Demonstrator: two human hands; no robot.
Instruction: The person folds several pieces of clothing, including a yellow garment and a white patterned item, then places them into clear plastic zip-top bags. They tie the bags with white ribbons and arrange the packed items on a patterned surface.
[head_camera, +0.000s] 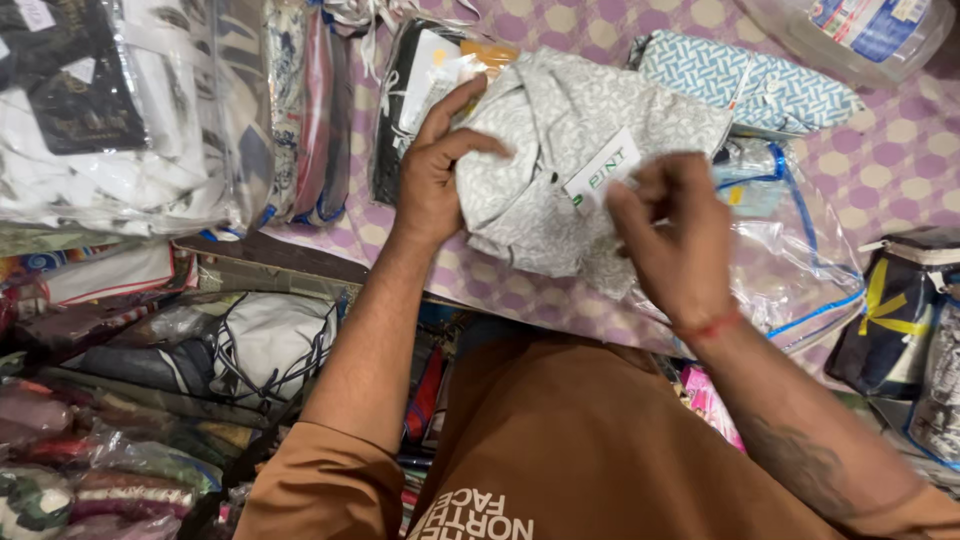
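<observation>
A folded grey shirt (560, 150) with a fine leaf print lies on a pink and purple patterned cloth (900, 150). It rests partly on a clear plastic bag with blue trim (800, 260). My left hand (432, 170) grips the shirt's left edge, thumb on top. My right hand (670, 235), with a red thread at the wrist, is blurred. Its fingers are curled and pinch the shirt beside a white card label (600, 168) on the front.
Clothes packed in clear plastic (130, 110) are stacked at the top left, and a teal patterned folded cloth (740, 80) lies behind the shirt. A plastic bottle (860, 30) lies at the top right. Bagged textiles (150, 400) fill the lower left and black bags (895, 310) the right.
</observation>
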